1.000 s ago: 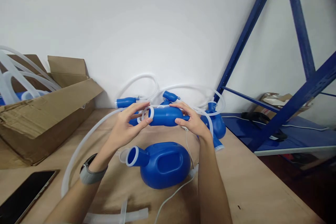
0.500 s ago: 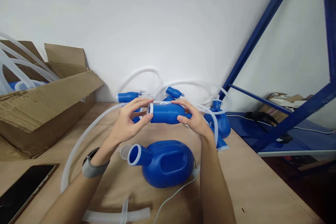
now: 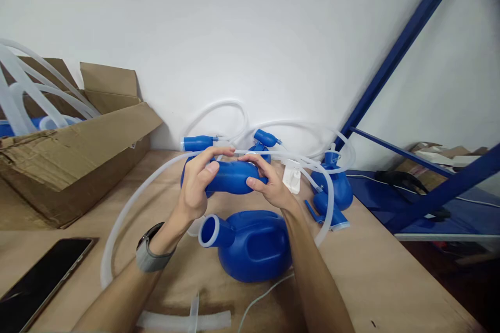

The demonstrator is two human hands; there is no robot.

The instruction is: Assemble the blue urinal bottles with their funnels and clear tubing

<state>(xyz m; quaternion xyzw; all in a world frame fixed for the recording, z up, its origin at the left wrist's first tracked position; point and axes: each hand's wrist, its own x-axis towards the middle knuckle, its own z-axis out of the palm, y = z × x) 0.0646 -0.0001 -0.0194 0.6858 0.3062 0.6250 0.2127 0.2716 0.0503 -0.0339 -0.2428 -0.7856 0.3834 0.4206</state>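
Note:
A blue plastic funnel-like cup with a narrow spout [image 3: 231,178] lies sideways between my hands, above the table. My left hand [image 3: 197,179] covers its wide end, palm against the rim and thumb on the near side. At the narrow end, my right hand [image 3: 270,182] pinches it between thumb and fingers; the spout is mostly hidden. Just below stands a blue urinal bottle [image 3: 255,250], its white-rimmed mouth turned left and a handle recess in its side. A clear round cap [image 3: 195,226] shows partly behind that mouth.
An open cardboard box [image 3: 78,161] of clear tubes stands left, a phone [image 3: 42,281] in front of it. Behind my hands lie long clear tubing [image 3: 128,203] and more blue cups [image 3: 197,143]. Another blue bottle [image 3: 340,187] stands right, near a blue metal frame [image 3: 406,47].
My left hand has moved from gripping the cup's rim to covering its wide end with the palm. The cup sits slightly lower, and the whole view has shifted a little.

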